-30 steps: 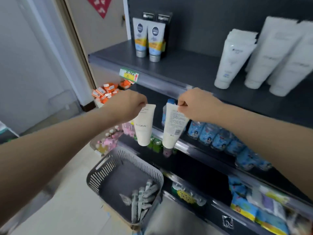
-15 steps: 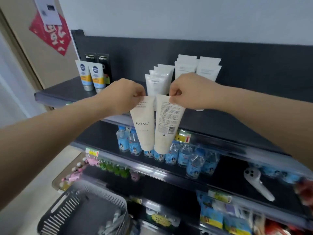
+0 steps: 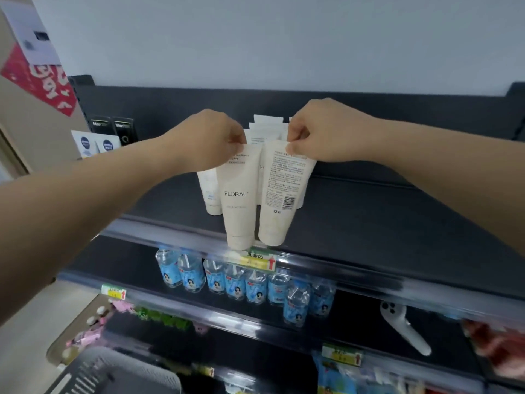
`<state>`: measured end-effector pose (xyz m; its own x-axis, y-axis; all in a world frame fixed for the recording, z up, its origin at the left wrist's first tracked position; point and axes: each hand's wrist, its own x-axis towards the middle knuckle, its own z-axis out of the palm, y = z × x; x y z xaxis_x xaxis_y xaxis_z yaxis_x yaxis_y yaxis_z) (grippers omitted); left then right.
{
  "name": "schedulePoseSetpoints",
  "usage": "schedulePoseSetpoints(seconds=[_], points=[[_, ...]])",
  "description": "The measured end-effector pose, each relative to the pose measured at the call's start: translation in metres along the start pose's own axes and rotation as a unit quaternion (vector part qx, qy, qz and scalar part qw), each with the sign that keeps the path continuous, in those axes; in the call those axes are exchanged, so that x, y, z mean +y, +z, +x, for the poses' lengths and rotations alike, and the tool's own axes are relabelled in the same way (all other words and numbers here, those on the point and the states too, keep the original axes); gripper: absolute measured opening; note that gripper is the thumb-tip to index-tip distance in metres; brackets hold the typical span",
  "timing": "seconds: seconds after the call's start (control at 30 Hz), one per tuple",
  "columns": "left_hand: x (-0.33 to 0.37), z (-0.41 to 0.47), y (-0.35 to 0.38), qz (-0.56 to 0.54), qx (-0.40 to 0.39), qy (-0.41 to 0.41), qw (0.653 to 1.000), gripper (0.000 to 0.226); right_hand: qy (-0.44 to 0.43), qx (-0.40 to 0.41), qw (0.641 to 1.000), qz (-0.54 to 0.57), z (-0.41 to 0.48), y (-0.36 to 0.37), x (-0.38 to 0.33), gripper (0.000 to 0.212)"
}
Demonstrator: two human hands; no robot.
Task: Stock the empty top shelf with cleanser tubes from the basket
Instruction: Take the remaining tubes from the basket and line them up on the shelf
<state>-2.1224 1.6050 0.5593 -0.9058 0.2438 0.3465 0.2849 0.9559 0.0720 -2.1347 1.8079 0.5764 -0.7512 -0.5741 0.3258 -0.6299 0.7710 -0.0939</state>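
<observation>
Head view, looking forward and slightly down at a dark store shelving unit, showed a person's two bare arms reaching toward the top shelf (image 3: 383,211). The left hand (image 3: 210,140) was closed in a pinch on the crimped end of a cream cleanser tube marked FLORAL (image 3: 238,200), which hung cap-down. The right hand (image 3: 321,132) pinched a second cream tube (image 3: 284,194) the same way, its printed back and barcode facing the camera. Both caps sat at the shelf's front lip; whether they touched the surface could not be told.

The step in hand appeared to be setting this pair down — two tubes at once, side by side, in front of a cluster of white tubes (image 3: 210,191) already standing on their caps further back. The next move would likely call for lowering each tube until its cap rested flat, steadying it upright, then letting go without tipping the row behind.

As for containers, the grey slatted basket (image 3: 93,376) showed only as a rim and corner at the bottom left; its contents could not be seen. The top shelf also held a few blue-and-white tubes (image 3: 96,145) at its far left. The shelf below held a row of small water bottles (image 3: 235,282) with blue labels.
</observation>
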Motion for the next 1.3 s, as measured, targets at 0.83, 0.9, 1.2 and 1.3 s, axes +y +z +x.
schedulePoseSetpoints(seconds=[0.83,0.9,1.2,1.3], points=[[-0.025,0.087,0.033,-0.028,-0.05,0.098,0.993,0.025,0.25,-0.071,0.964,-0.062,0.039,0.024,0.027,0.02],[-0.025,0.087,0.034,-0.025,-0.051,0.104,0.993,0.025,0.259,-0.072,0.961,-0.062,0.042,0.023,0.024,0.018],[-0.026,0.092,0.038,-0.026,-0.055,0.115,0.992,0.026,0.297,-0.093,0.95,-0.035,0.055,0.021,0.02,0.022],[-0.026,0.094,0.038,-0.026,-0.058,0.121,0.991,0.026,0.306,-0.104,0.946,-0.022,0.058,0.021,0.02,0.025]])
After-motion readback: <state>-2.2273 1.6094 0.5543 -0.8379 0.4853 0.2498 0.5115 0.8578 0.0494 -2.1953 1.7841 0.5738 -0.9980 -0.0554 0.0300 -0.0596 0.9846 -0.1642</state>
